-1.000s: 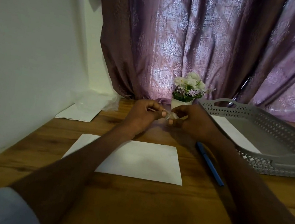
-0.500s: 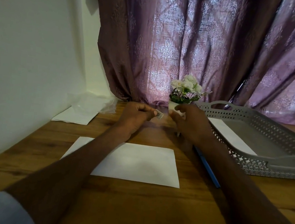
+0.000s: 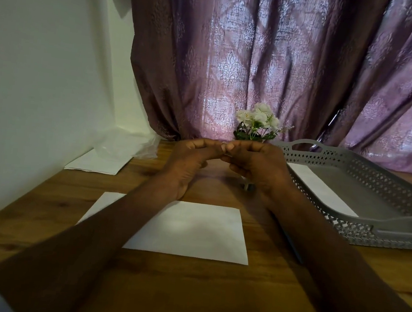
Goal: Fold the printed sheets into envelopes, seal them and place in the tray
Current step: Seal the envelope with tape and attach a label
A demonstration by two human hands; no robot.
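Note:
My left hand (image 3: 191, 159) and my right hand (image 3: 260, 167) are raised over the table with their fingertips meeting. Between them they pinch a small sticker (image 3: 227, 154), of which only a thin sliver shows. Below my wrists a folded white sheet (image 3: 191, 228) lies flat on the wooden table; my left forearm crosses its left part. At the right stands a grey perforated tray (image 3: 361, 225) with one white envelope (image 3: 319, 189) lying inside along its left side.
A stack of white sheets (image 3: 96, 165) lies at the back left by the wall, under crumpled clear plastic (image 3: 124, 144). White flowers (image 3: 257, 122) stand against the purple curtain. A small grey object (image 3: 246, 186) sits under my right hand. A blue pen (image 3: 294, 250) is mostly hidden by my right forearm.
My hands drew apart half a second ago, the left one holding the small sticker. They have come back together and risen slightly, fingertips touching.

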